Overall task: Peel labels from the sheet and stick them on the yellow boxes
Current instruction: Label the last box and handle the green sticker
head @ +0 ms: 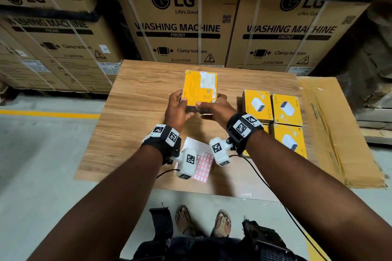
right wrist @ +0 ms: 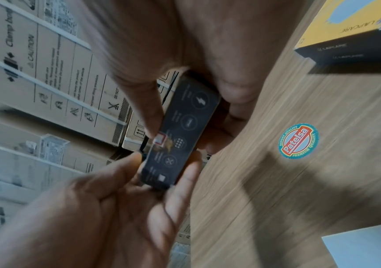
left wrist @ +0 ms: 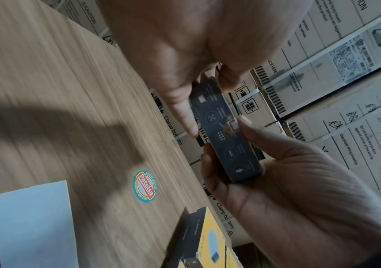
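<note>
Both hands grip yellow box above table, left hand steadying, right hand thumb pressing label onto dark edge; rub flat, corners down, keep box still.

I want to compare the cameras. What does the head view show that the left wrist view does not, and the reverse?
Only the head view: the held yellow box's yellow printed face, and four more yellow boxes at the right.
Only the left wrist view: a small red-bordered label under the right thumb on the box's dark side, and a round Patelsa sticker.
Both: both hands holding the box, the label sheet, the wooden board.
</note>
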